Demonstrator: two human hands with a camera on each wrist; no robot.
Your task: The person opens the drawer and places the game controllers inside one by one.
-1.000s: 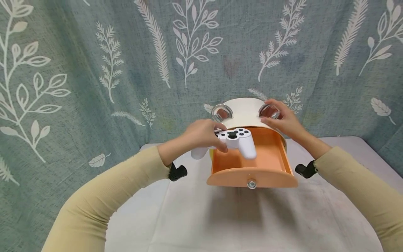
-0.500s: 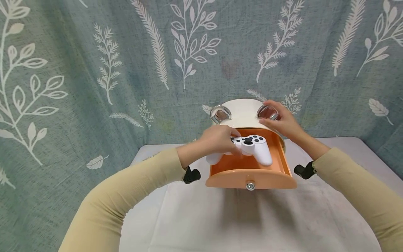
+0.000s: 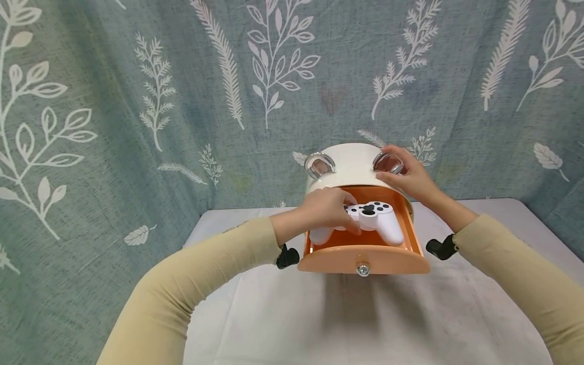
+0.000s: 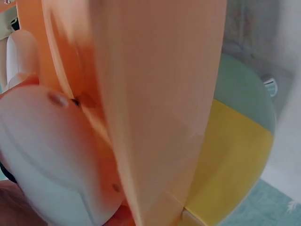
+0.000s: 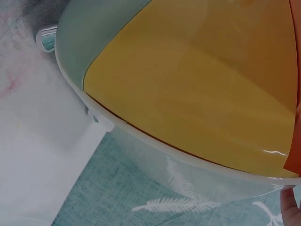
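Note:
My left hand (image 3: 329, 209) grips a white game controller (image 3: 388, 225) by its middle, thumb in front and fingers over the back. The controller lies low within the pulled-out orange drawer (image 3: 319, 259), its black buttons facing up. In the left wrist view one rounded grip of the controller (image 4: 51, 160) shows close beside the drawer's front panel (image 4: 155, 94). The drawer belongs to a rounded white cabinet (image 3: 353, 159) with two chrome rings on top. At the right-hand chrome ring (image 3: 393, 163), my right hand (image 3: 409, 175) holds on, thumb on the white top and fingers behind.
A round metal knob (image 3: 363, 269) sits on the drawer front. Yellow (image 5: 202, 89) and green (image 5: 94, 33) front panels and a short chrome foot (image 5: 47, 37) show in the right wrist view. The cabinet stands on a white-covered table (image 3: 274, 314) before a leaf-patterned curtain (image 3: 182, 101).
My left hand has carried the controller rightward and down from over the drawer's left side into the drawer. The right hand has kept its hold on the chrome ring.

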